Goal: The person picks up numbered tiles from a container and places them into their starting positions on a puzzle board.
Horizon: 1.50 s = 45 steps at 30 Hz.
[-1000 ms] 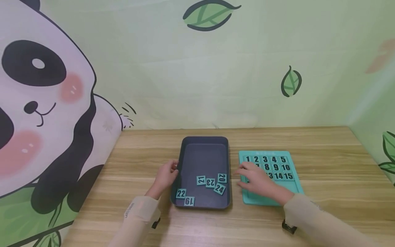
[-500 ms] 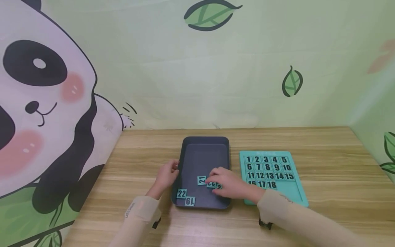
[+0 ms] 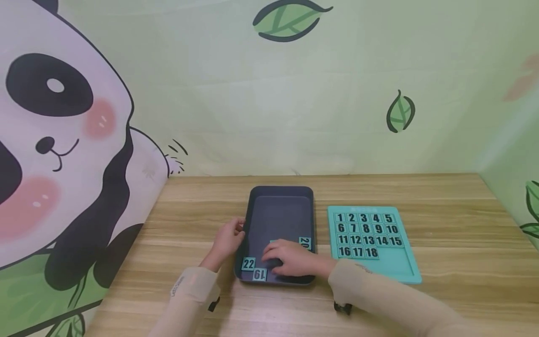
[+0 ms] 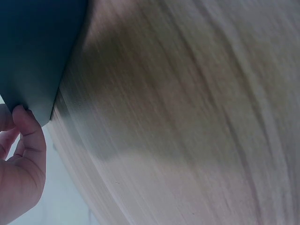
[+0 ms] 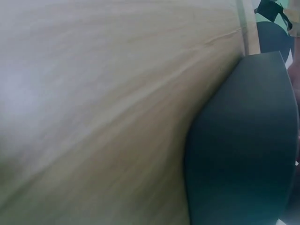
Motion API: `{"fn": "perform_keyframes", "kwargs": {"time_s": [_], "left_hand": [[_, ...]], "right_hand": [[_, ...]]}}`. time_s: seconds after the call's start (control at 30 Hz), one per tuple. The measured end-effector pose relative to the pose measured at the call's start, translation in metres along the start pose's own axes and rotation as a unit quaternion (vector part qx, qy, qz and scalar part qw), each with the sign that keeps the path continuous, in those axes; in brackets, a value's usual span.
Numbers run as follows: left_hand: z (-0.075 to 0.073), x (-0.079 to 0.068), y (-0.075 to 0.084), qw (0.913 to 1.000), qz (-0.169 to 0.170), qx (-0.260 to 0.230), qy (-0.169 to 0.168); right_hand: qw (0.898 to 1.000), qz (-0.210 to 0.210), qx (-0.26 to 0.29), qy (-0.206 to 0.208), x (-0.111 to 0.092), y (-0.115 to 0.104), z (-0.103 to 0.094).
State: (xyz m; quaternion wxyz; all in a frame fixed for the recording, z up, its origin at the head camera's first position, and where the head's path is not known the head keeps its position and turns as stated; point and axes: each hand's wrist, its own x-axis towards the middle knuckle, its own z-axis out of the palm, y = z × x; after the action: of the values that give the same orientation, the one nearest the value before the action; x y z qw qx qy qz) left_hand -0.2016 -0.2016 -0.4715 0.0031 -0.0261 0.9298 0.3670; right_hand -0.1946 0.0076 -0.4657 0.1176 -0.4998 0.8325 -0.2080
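A dark rectangular tray (image 3: pixel 281 215) stands on the table, number tiles lying in its near half. At its left side, my left hand (image 3: pixel 227 241) pinches the rim; the left wrist view shows thumb and fingers on the tray wall (image 4: pixel 40 56). My right hand (image 3: pixel 294 260) reaches over the tray with fingers relaxed, just right of tile 22 (image 3: pixel 248 264) and tile 19 (image 3: pixel 259 274). Tile 20 (image 3: pixel 305 243) shows behind it, and the hand covers the other tiles. No tile is visible in its fingers. The right wrist view has mostly the tray's outer wall (image 5: pixel 239 145).
Right of the tray lies a turquoise number board (image 3: pixel 397 269), with tiles 1 to 18 in rows and a bare strip at its lower right. The wooden table (image 3: pixel 198 201) meets a printed backdrop (image 3: pixel 219 117) at the back.
My right hand has moved left from the number board into the tray, past tile 20, toward tiles 19 and 22. The left hand stays at the tray's rim.
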Motion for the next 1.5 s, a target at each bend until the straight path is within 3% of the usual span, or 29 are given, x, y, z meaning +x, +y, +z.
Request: {"fn": "perform_keyframes", "kwargs": {"time_s": [0.27,0.8,1.1,1.5], "left_hand": [[0.001,0.0,0.0,1.0,-0.001,0.001,0.0],[0.001,0.0,0.0,0.9999,-0.012,0.006,-0.007],[0.001,-0.001,0.001,1.0,0.004,-0.001,0.004],[0.002,-0.001,0.0,0.9999,0.012,-0.006,0.007]], "right_hand": [[0.999,0.003,0.028,-0.044,0.013,-0.002,0.008],[0.997,-0.02,-0.037,-0.068,0.016,-0.007,0.017],[0.995,-0.009,-0.083,-0.062,0.014,-0.005,0.017],[0.988,0.023,-0.152,-0.017,0.002,-0.001,0.01]]}}
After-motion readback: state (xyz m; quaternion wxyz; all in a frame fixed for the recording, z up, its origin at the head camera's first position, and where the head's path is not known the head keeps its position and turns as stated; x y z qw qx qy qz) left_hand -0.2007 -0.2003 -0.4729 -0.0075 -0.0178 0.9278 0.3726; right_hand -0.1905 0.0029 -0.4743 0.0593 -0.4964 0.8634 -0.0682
